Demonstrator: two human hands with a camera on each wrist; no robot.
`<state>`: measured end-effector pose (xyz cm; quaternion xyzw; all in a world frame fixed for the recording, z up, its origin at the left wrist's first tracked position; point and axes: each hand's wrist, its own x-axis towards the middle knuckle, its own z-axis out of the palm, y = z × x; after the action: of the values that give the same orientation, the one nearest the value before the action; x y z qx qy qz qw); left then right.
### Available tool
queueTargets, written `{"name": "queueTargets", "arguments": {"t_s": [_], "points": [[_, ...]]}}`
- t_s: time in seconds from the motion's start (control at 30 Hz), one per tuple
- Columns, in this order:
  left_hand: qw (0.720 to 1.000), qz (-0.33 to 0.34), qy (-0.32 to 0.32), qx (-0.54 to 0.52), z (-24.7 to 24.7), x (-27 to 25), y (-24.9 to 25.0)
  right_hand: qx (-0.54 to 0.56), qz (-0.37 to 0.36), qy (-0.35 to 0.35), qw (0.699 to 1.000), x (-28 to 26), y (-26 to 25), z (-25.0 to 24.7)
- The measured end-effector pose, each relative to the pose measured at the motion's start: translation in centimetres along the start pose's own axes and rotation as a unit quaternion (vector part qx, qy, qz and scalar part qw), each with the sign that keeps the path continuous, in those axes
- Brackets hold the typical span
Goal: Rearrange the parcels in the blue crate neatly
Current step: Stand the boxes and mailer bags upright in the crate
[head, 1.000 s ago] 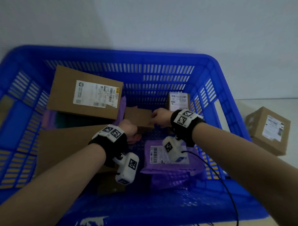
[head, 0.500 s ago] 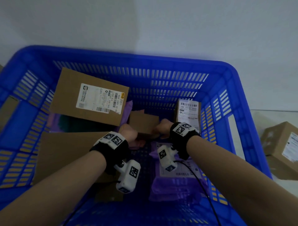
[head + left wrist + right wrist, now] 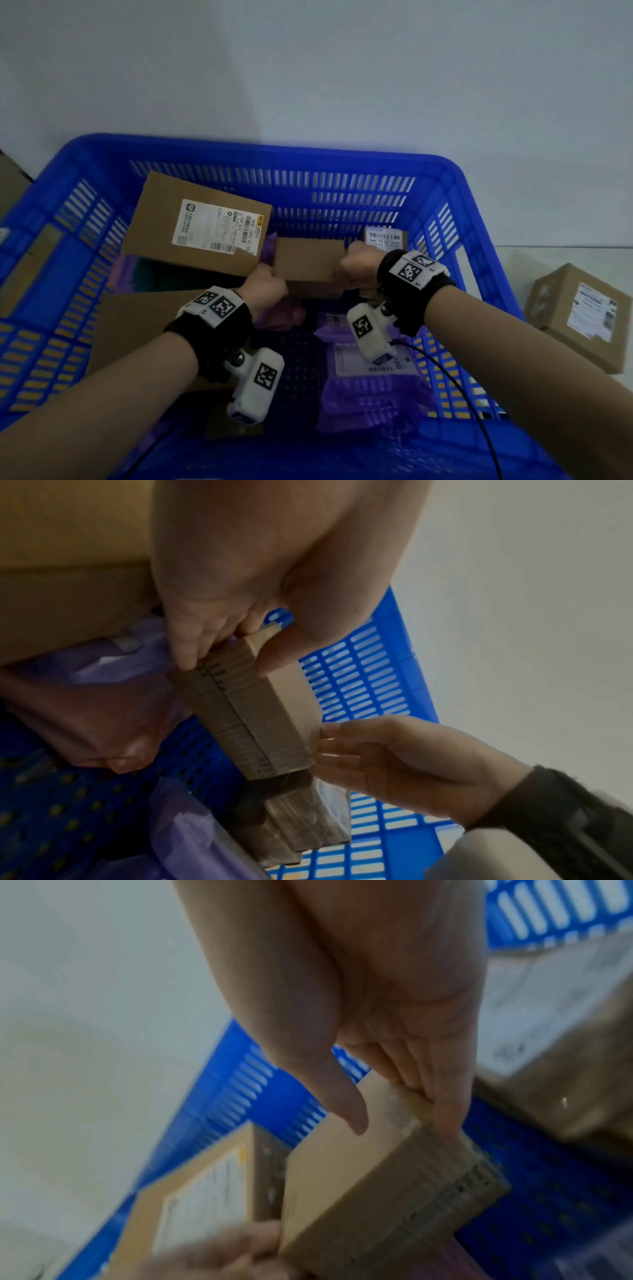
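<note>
A small plain cardboard box (image 3: 308,267) hangs above the floor of the blue crate (image 3: 267,161), held at both ends. My left hand (image 3: 267,284) pinches its left end, thumb on one face and fingers on the other (image 3: 192,647). My right hand (image 3: 358,267) pinches the right end (image 3: 428,1096). A large labelled box (image 3: 198,226) leans at the back left. A small labelled box (image 3: 385,236) stands by the right wall. Purple mailer bags (image 3: 370,377) lie at the front right, and a flat brown box (image 3: 137,329) lies at the front left.
Outside the crate, a labelled cardboard box (image 3: 582,315) sits on the surface to the right, and another box edge (image 3: 10,178) shows at the far left. A pinkish bag (image 3: 95,718) lies under the held box. A pale wall stands behind the crate.
Both hands have raised the small plain box higher off the crate floor, keeping hold of its two ends. The head view has tilted up and shifted.
</note>
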<state>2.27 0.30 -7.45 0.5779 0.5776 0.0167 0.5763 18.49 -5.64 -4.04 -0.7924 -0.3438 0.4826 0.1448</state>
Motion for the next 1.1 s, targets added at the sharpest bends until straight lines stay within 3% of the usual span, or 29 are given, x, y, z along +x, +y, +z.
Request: {"name": "queueTargets", "arguments": {"t_s": [0.2,0.33,0.53,0.67,0.97,1.1], "points": [[0.992,0.102,0.003,-0.075,-1.2,-2.3,1.6,0.113,-0.054,0.068,0.990,-3.2,1.4,-3.2],[0.978,0.184,0.021,-0.098,-1.7,-3.8,3.5,0.232,-0.123,0.091,0.961,-5.4,1.8,-4.5],[0.950,0.271,0.050,-0.145,-2.4,-5.7,6.2,0.268,-0.248,0.176,0.914,-6.9,0.5,-4.4],[0.935,0.319,0.078,-0.131,-2.7,-7.0,7.6,0.236,-0.298,0.223,0.898,-8.0,0.0,-4.2],[0.916,0.361,0.056,-0.166,-3.7,-9.6,10.0,0.069,-0.336,0.366,0.865,-8.0,-0.1,-3.4],[0.910,0.385,0.038,-0.150,-4.4,-10.3,10.8,0.072,-0.348,0.376,0.856,-8.1,-0.1,-3.1]]}}
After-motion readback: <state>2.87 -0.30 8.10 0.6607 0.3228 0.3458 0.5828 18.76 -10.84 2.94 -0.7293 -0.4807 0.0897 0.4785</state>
